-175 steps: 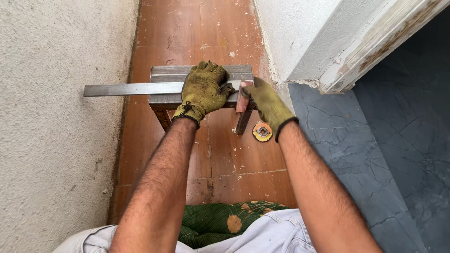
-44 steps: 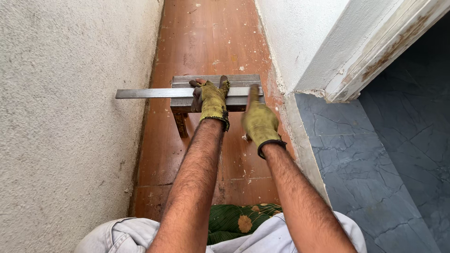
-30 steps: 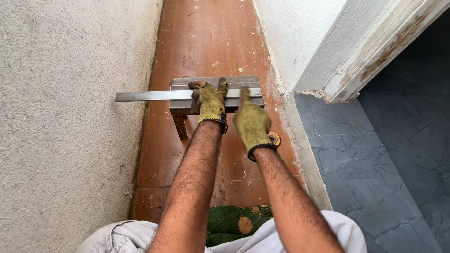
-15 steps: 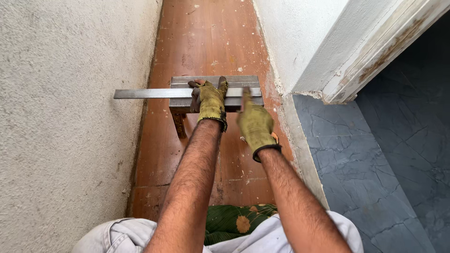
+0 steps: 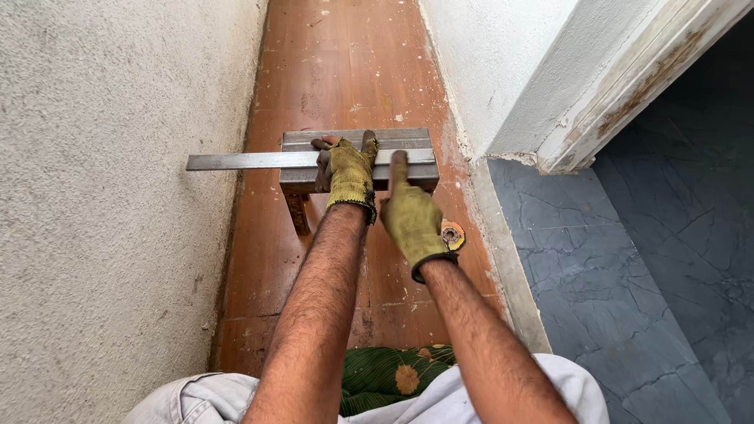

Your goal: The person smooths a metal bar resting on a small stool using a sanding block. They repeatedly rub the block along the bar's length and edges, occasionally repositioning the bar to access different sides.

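A long flat grey metal bar [image 5: 243,161] lies across a small metal stand [image 5: 412,141] on the brown floor, its left end reaching out toward the rough wall. My left hand [image 5: 345,169], in a yellow-green work glove, presses down on the bar over the stand with its fingers draped over it. My right hand [image 5: 412,216], gloved the same, hovers just in front of the stand. Its index finger points forward and touches the bar's near edge, while the other fingers curl under. Nothing shows in that hand.
A round orange disc [image 5: 453,234] lies on the floor under my right wrist. A rough plastered wall [image 5: 110,235] runs along the left. A white wall corner and worn door frame [image 5: 620,102] stand to the right, with dark stone tiles [image 5: 628,275] below. My knees and a green patterned cushion [image 5: 393,377] are at the bottom.
My right hand has shifted slightly left and nearer to me, its finger still at the bar. The left hand, the bar and the stand have not moved.
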